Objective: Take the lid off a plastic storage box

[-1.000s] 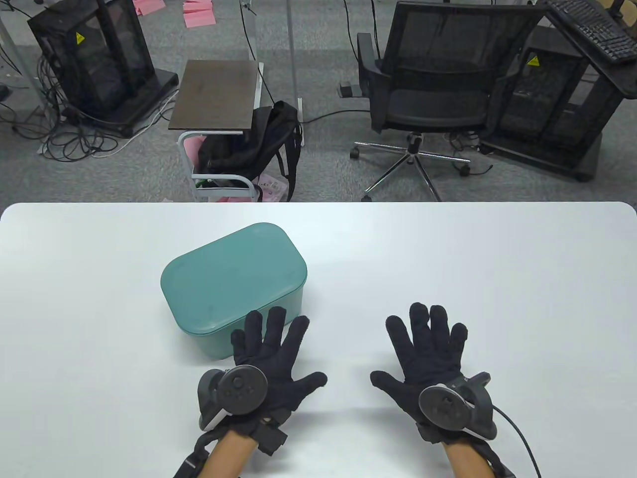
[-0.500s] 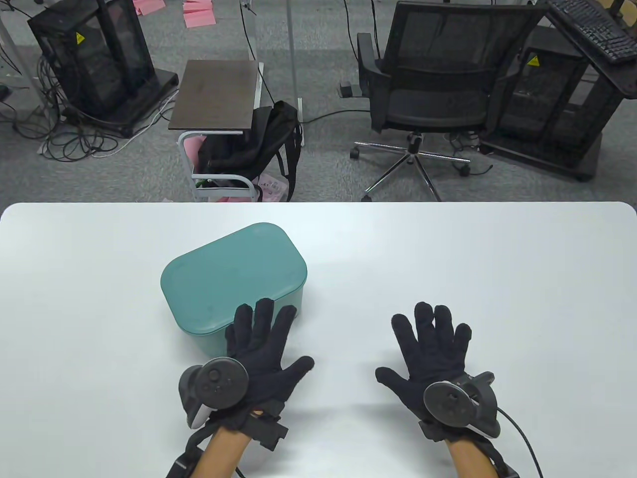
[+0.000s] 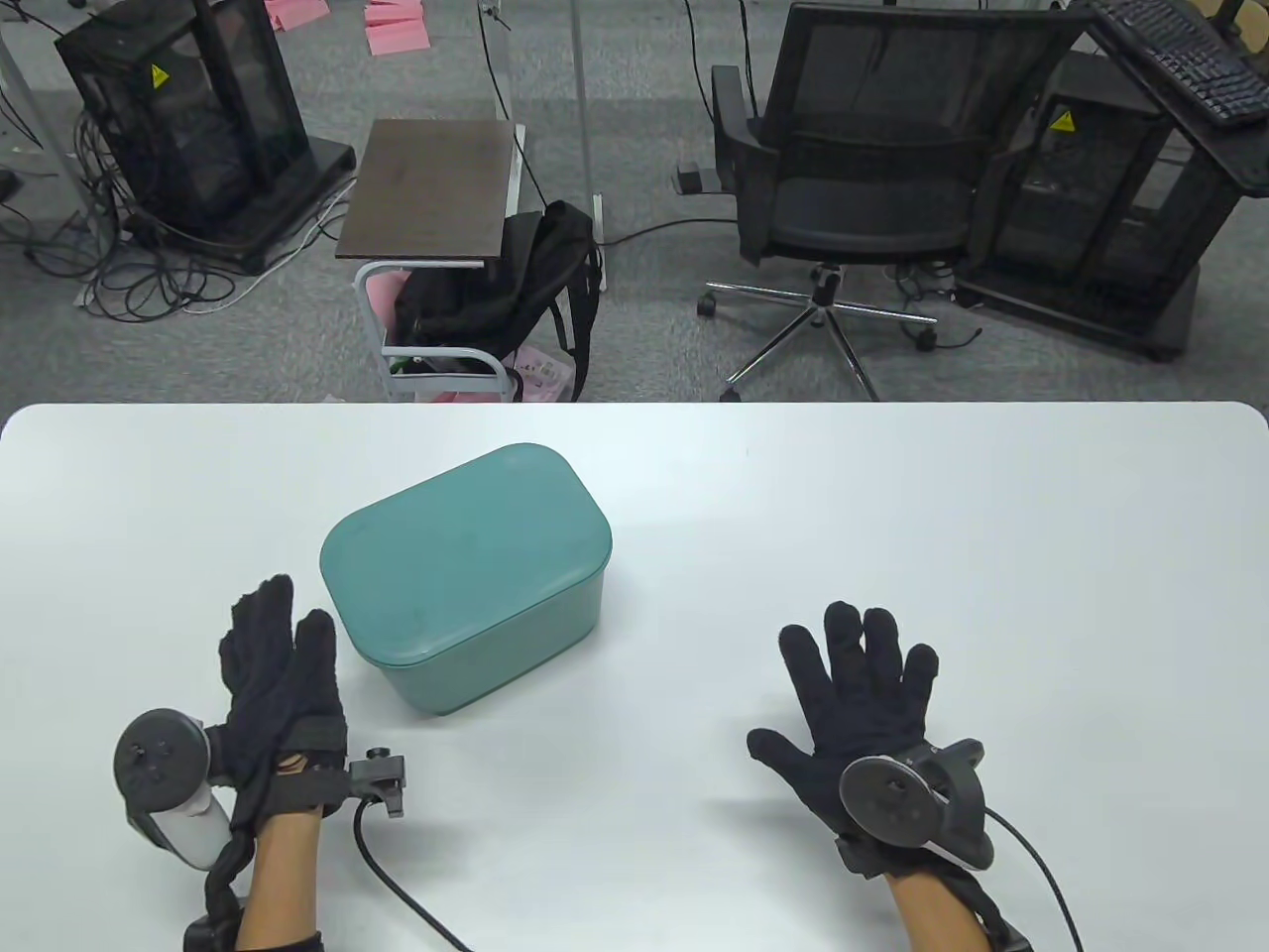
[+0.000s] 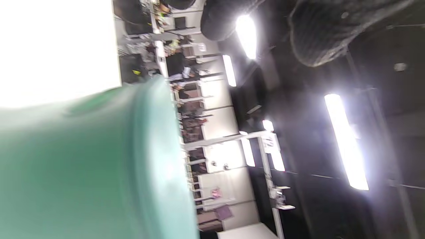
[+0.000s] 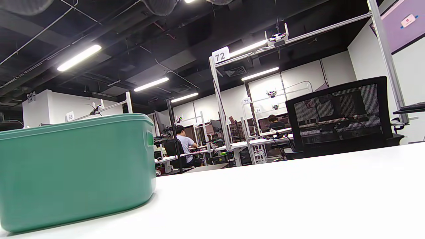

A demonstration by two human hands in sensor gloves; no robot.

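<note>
The teal storage box (image 3: 466, 575) sits left of centre on the white tabletop (image 3: 892, 516) with its lid (image 3: 456, 550) on, untouched; the left hand (image 3: 283, 694) beside it and right hand (image 3: 863, 694) hold nothing, fingers released.

A teal plastic storage box (image 3: 466, 585) with rounded corners sits angled on the white table's left half, its matching lid (image 3: 461, 550) closed flat on top.
</note>
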